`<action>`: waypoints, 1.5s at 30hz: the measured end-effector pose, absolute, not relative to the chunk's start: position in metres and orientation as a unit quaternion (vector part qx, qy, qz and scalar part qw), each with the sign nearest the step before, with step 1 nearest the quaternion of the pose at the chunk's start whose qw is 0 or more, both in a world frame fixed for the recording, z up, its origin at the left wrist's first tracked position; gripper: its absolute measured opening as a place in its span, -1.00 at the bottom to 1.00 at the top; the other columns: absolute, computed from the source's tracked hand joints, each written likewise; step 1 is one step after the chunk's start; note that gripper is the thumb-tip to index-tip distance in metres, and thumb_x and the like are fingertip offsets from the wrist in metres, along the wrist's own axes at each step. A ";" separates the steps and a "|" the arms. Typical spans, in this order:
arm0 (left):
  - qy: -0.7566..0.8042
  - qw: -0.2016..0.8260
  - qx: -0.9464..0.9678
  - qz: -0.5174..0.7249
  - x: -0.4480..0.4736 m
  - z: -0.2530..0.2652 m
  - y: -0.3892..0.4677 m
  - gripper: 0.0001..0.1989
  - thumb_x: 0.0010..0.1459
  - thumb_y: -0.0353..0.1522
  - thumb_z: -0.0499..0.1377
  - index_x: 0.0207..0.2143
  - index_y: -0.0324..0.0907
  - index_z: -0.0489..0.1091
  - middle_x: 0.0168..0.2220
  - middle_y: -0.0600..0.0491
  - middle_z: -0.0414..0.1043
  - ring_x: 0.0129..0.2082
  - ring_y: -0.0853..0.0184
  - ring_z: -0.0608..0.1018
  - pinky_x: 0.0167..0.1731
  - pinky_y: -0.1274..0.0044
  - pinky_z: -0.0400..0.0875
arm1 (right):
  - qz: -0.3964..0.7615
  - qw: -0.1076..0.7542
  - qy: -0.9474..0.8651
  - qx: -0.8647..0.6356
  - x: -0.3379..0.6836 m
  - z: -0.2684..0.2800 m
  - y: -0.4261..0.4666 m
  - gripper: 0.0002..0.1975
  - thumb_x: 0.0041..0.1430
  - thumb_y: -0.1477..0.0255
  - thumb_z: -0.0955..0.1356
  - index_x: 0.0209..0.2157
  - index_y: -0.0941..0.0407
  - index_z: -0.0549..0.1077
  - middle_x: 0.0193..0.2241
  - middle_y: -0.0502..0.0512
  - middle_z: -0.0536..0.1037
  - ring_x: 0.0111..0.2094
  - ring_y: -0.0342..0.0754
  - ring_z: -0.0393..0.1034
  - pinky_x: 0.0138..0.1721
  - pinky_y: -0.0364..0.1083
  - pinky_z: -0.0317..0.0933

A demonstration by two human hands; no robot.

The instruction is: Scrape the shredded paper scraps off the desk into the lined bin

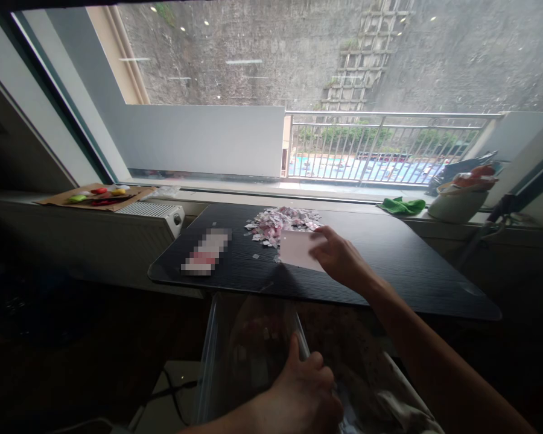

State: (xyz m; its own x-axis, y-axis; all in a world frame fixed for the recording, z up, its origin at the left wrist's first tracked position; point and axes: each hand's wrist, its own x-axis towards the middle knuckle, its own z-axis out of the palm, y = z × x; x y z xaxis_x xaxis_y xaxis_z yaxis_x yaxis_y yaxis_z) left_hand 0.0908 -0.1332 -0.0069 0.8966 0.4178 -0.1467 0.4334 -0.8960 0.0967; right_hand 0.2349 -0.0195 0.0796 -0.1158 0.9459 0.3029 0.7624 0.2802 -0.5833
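My right hand point(337, 253) grips a pale pink card point(296, 247) by its right end, holding it above the dark tabletop point(389, 259). Just behind the card lies a heap of small paper scraps point(271, 224), white and pinkish, with a few loose bits around it. My left hand point(301, 386) is closed on the right rim of a clear plastic bin point(210, 355) below the table's front edge. The inside of the bin is dim, so its contents are hard to make out. A blurred-out flat item point(207, 252) rests on the table's left side.
Left on the sill, a cardboard sheet point(54, 199) carries small coloured items above a white radiator point(151, 214). A green cloth point(402, 206) and a pale bucket point(457, 205) sit on the right. Cables point(172, 392) run at lower left. Window glass lies beyond the table.
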 end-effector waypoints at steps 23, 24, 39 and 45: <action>0.219 0.049 0.974 -0.020 0.092 -0.020 -0.134 -0.84 0.19 -0.31 0.18 -0.41 -0.14 0.53 -0.43 -0.04 0.42 -0.30 0.15 0.41 -0.14 -0.16 0.12 | 0.069 0.303 -0.744 -0.592 0.234 0.083 -0.028 -0.67 0.09 0.47 0.25 -0.06 0.08 0.35 -0.28 0.13 0.62 -0.40 0.03 0.47 -0.36 -0.08 0.21; 0.218 0.050 0.975 -0.017 0.092 -0.020 -0.134 -0.84 0.19 -0.31 0.18 -0.40 -0.14 0.53 -0.43 -0.04 0.42 -0.30 0.15 0.41 -0.14 -0.16 0.11 | 0.061 0.307 -0.742 -0.592 0.234 0.083 -0.027 -0.67 0.09 0.47 0.25 -0.07 0.08 0.35 -0.27 0.14 0.62 -0.40 0.03 0.47 -0.36 -0.08 0.21; 0.209 0.056 0.976 -0.025 0.090 -0.014 -0.133 -0.82 0.21 -0.27 0.17 -0.38 -0.12 0.52 -0.41 -0.01 0.43 -0.30 0.16 0.40 -0.15 -0.13 0.19 | 0.023 0.301 -0.743 -0.597 0.233 0.077 -0.026 -0.67 0.10 0.50 0.22 -0.07 0.09 0.35 -0.31 0.15 0.62 -0.40 0.05 0.47 -0.38 -0.09 0.18; 0.209 0.048 0.977 -0.013 0.090 -0.016 -0.134 -0.84 0.20 -0.30 0.17 -0.37 -0.14 0.53 -0.43 -0.04 0.42 -0.30 0.14 0.41 -0.14 -0.16 0.15 | 0.048 0.281 -0.741 -0.608 0.234 0.083 -0.035 -0.65 0.08 0.50 0.24 -0.05 0.07 0.34 -0.32 0.12 0.62 -0.36 0.07 0.49 -0.32 -0.06 0.21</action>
State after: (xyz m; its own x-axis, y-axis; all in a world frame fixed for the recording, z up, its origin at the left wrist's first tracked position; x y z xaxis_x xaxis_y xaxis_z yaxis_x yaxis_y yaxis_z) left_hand 0.0898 -0.1337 -0.0162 0.9126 0.4064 -0.0444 0.4088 -0.9084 0.0878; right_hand 0.2338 -0.0353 0.0833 -0.1023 0.9280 0.3583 0.8737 0.2561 -0.4137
